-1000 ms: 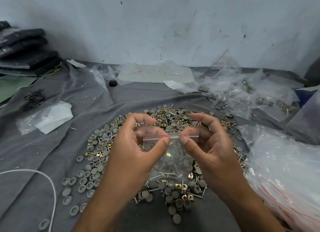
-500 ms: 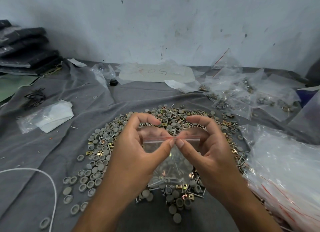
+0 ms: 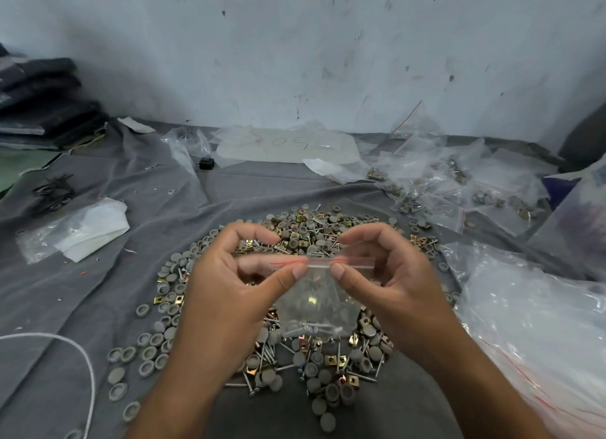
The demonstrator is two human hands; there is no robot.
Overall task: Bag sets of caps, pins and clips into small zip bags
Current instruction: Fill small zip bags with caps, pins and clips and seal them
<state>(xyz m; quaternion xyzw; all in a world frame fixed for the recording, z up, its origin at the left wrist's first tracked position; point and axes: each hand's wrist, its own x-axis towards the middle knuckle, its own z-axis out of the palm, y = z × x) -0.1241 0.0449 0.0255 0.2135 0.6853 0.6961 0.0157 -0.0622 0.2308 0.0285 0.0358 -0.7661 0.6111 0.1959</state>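
Nearest the camera, the left hand [image 3: 226, 294] and the right hand [image 3: 390, 291] are pinching the red-striped top edge of a small clear zip bag [image 3: 319, 302], thumbs in front and fingers curled behind it. The bag is hanging between them above the pile, with pins lying along its bottom. Beneath, grey caps [image 3: 149, 353], pins [image 3: 369, 378] and brass clips [image 3: 331, 360] are lying heaped on a grey cloth [image 3: 98, 291]. To the right, empty zip bags [image 3: 531, 324] are lying piled; farther back, filled bags [image 3: 459, 189] are sitting near the wall [image 3: 295, 45].
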